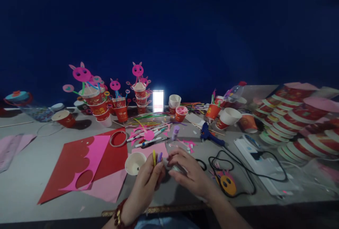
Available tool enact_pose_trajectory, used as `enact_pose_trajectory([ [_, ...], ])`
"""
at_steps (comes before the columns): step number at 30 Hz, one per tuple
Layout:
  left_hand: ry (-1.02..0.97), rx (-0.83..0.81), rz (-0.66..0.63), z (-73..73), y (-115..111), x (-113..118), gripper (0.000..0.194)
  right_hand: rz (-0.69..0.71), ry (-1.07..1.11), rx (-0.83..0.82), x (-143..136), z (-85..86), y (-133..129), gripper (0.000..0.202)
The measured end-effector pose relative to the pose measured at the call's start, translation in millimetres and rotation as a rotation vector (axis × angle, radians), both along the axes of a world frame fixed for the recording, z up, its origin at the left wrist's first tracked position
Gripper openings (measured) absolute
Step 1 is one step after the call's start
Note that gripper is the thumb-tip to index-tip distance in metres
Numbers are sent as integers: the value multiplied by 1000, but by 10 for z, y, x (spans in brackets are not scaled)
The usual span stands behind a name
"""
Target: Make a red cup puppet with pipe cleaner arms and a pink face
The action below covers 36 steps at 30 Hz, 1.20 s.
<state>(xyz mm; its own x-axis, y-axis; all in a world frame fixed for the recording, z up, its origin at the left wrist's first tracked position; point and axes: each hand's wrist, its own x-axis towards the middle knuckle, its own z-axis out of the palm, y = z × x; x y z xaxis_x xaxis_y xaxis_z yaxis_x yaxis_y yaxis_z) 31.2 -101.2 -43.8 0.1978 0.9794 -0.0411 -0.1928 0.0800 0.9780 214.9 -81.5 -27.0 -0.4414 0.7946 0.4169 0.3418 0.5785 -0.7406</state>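
A grey table (21,193) spreads before me, with red paper (60,172) flat on its left side. My right hand (188,172) has its fingers bent and parted, near my left hand (151,175), which is clenched. A white cup (135,162) sits just beside it. From my left grip poke a yellow stick (154,157) and a purple stick (159,157)

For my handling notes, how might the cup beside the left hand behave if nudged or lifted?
The cup looks hollow and thin-walled, so probably light. Its open rim would likely dent under a squeeze. Its round wall suggests it could roll if tipped.
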Motion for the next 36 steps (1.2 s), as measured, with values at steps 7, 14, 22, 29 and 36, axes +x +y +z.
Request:
enact_pose_trajectory([
  [7,-162,-170,-116,-59,42,-10,38,-97,168,-23,-45,-71,15,6],
  [14,-239,-184,-142,-101,32,-5,40,-101,70,25,68,79,64,7],
  [22,-262,-202,-60,-73,76,-52,41,-61,43,31,183,303,65,8],
  [29,-194,-269,-81,-88,27,-10,44,69,125,-96,-43,359,144,12],
  [36,-182,-232,-135,-163,22,3,43,89,141,-121,-72,349,216,10],
])
